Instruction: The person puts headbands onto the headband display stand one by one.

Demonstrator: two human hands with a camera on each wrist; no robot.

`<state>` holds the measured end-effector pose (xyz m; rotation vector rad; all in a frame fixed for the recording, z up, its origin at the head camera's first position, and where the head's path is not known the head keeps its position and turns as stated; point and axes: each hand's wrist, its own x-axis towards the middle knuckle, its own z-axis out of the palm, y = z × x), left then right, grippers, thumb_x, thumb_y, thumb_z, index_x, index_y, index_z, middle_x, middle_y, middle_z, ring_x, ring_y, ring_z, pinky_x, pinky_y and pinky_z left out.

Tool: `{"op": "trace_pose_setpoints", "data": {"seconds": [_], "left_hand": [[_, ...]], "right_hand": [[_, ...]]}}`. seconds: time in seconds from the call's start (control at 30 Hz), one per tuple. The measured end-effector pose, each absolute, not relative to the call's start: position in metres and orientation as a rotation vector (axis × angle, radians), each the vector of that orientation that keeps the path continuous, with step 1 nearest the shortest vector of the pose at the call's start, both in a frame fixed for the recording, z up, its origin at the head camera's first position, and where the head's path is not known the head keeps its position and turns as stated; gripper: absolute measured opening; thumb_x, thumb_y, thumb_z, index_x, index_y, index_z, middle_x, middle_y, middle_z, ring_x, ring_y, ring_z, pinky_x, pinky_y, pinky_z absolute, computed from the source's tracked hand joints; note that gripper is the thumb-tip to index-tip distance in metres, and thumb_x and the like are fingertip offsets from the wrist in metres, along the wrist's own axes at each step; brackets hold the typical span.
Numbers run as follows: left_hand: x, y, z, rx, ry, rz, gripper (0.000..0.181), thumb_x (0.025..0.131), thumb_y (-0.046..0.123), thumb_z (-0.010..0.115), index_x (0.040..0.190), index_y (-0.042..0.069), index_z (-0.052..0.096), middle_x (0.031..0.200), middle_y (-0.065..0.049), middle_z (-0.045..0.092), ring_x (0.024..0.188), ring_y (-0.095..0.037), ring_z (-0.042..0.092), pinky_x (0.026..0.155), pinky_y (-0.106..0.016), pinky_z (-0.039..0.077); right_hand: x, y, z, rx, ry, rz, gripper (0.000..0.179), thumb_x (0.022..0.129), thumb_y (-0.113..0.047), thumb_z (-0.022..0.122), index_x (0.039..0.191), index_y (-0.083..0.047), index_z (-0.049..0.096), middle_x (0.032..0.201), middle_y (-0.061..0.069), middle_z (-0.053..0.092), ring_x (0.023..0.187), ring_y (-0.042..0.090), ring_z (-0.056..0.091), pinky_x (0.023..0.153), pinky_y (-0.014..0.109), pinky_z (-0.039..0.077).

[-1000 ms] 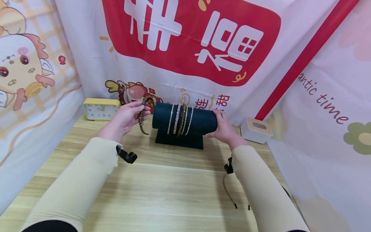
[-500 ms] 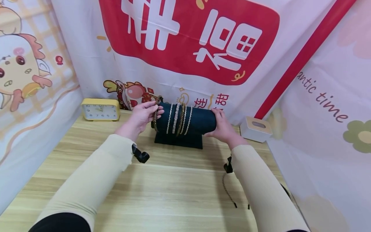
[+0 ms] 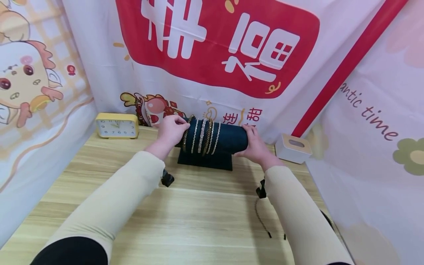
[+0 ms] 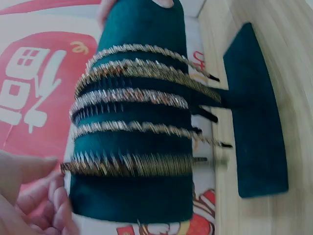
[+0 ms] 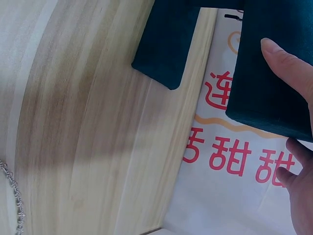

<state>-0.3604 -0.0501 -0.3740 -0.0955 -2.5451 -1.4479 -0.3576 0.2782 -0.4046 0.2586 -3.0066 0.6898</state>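
A dark green headband stand [image 3: 232, 138], a padded roll on a flat base, stands at the back of the table. My left hand [image 3: 172, 129] pinches a gold, toothed headband [image 4: 146, 165] at its top, between thumb and fingers. That headband curves over the roll near its left end. Several other headbands [image 4: 129, 95], braided, sparkling or toothed, sit side by side around the middle of the roll. My right hand [image 3: 255, 145] grips the roll's right end; in the right wrist view the thumb [image 5: 288, 68] lies along its front and the other fingers are partly hidden behind it.
A yellow clock [image 3: 117, 126] stands at the back left, a white tissue box [image 3: 293, 149] at the back right. Another thin headband [image 3: 261, 220] with black tips lies beside the right forearm, partly covered by it. Printed cloth [image 3: 212, 79] hangs close behind the stand.
My left hand has moved right, carrying the toothed headband from beside the stand onto the roll's left end and further along it. My right hand has stayed on the roll.
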Motion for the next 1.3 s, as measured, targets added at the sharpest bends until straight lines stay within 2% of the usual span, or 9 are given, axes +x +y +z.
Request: {"op": "trace_pose_setpoints", "data": {"seconds": [0.07, 0.13, 0.27, 0.4, 0.67, 0.83, 1.03, 1.17, 1.3], "left_hand": [[-0.362, -0.058, -0.376, -0.157, -2.516, -1.435, 0.018, 0.097, 0.026, 0.066, 0.099, 0.010, 0.072, 0.102, -0.008, 0.066, 0.097, -0.027, 0.059, 0.107, -0.053, 0.029], [-0.365, -0.068, -0.377, -0.263, -2.523, -1.384, 0.021, 0.099, 0.025, 0.062, 0.111, 0.010, 0.071, 0.113, -0.010, 0.064, 0.105, -0.029, 0.056, 0.097, -0.051, 0.038], [-0.372, -0.086, -0.377, -0.536, -2.695, -1.213, 0.044, 0.102, 0.030, 0.058, 0.143, 0.015, 0.054, 0.148, -0.010, 0.045, 0.140, -0.034, 0.031, 0.109, -0.064, 0.019], [-0.375, -0.090, -0.377, -0.681, -2.882, -1.068, 0.062, 0.099, 0.044, 0.058, 0.154, 0.023, 0.038, 0.161, -0.003, 0.025, 0.149, -0.030, 0.004, 0.108, -0.071, 0.000], [-0.382, -0.072, -0.386, -0.697, -2.909, -1.083, 0.064, 0.099, 0.050, 0.053, 0.155, 0.026, 0.034, 0.162, -0.002, 0.021, 0.148, -0.031, 0.014, 0.110, -0.068, 0.006], [-0.377, -0.070, -0.384, -0.729, -2.946, -1.123, 0.052, 0.108, 0.037, 0.038, 0.157, 0.026, 0.028, 0.164, -0.001, 0.015, 0.147, -0.033, 0.015, 0.111, -0.066, 0.006], [-0.375, -0.072, -0.383, -0.749, -2.992, -1.054, 0.055, 0.108, 0.033, 0.040, 0.159, 0.025, 0.023, 0.164, -0.005, 0.012, 0.148, -0.035, 0.012, 0.112, -0.065, 0.010], [-0.374, -0.074, -0.383, -0.766, -3.016, -0.977, 0.063, 0.105, 0.036, 0.047, 0.160, 0.022, 0.019, 0.164, -0.008, 0.009, 0.146, -0.040, 0.016, 0.111, -0.064, 0.016], [-0.372, -0.077, -0.381, -0.761, -3.016, -0.954, 0.069, 0.103, 0.035, 0.053, 0.160, 0.020, 0.017, 0.165, -0.009, 0.006, 0.145, -0.043, 0.017, 0.110, -0.063, 0.021]], "right_hand": [[-0.357, 0.277, -0.404, 0.262, -3.005, 0.697, 0.118, 0.066, -0.035, 0.093, 0.157, -0.027, 0.018, 0.156, 0.007, 0.018, 0.131, 0.033, 0.035, 0.108, 0.054, 0.035], [-0.357, 0.276, -0.403, 0.267, -3.000, 0.704, 0.118, 0.066, -0.035, 0.093, 0.157, -0.027, 0.018, 0.156, 0.007, 0.018, 0.131, 0.033, 0.035, 0.108, 0.054, 0.035], [-0.358, 0.275, -0.401, 0.273, -2.993, 0.708, 0.118, 0.065, -0.035, 0.094, 0.156, -0.028, 0.019, 0.156, 0.007, 0.018, 0.131, 0.033, 0.035, 0.107, 0.054, 0.035], [-0.357, 0.275, -0.399, 0.266, -3.001, 0.711, 0.118, 0.066, -0.034, 0.093, 0.156, -0.027, 0.019, 0.156, 0.007, 0.018, 0.132, 0.032, 0.034, 0.108, 0.053, 0.034], [-0.351, 0.285, -0.395, 0.249, -3.021, 0.714, 0.118, 0.066, -0.035, 0.093, 0.157, -0.026, 0.017, 0.157, 0.008, 0.017, 0.133, 0.033, 0.032, 0.108, 0.055, 0.033], [-0.345, 0.289, -0.394, 0.263, -3.050, 0.665, 0.120, 0.068, -0.038, 0.091, 0.158, -0.028, 0.014, 0.160, 0.009, 0.012, 0.134, 0.037, 0.032, 0.108, 0.057, 0.032], [-0.331, 0.302, -0.397, 0.221, -3.044, 0.828, 0.128, 0.064, -0.049, 0.089, 0.159, -0.034, 0.003, 0.161, 0.011, 0.011, 0.137, 0.038, 0.029, 0.107, 0.059, 0.033], [-0.312, 0.326, -0.409, 0.168, -3.045, 0.933, 0.115, 0.068, -0.048, 0.088, 0.157, -0.019, 0.022, 0.154, 0.017, 0.031, 0.135, 0.037, 0.035, 0.107, 0.057, 0.034], [-0.286, 0.358, -0.432, 0.234, -3.210, 0.840, 0.070, 0.081, -0.027, 0.084, 0.135, 0.001, 0.051, 0.131, 0.026, 0.053, 0.119, 0.041, 0.050, 0.098, 0.056, 0.042]]}}
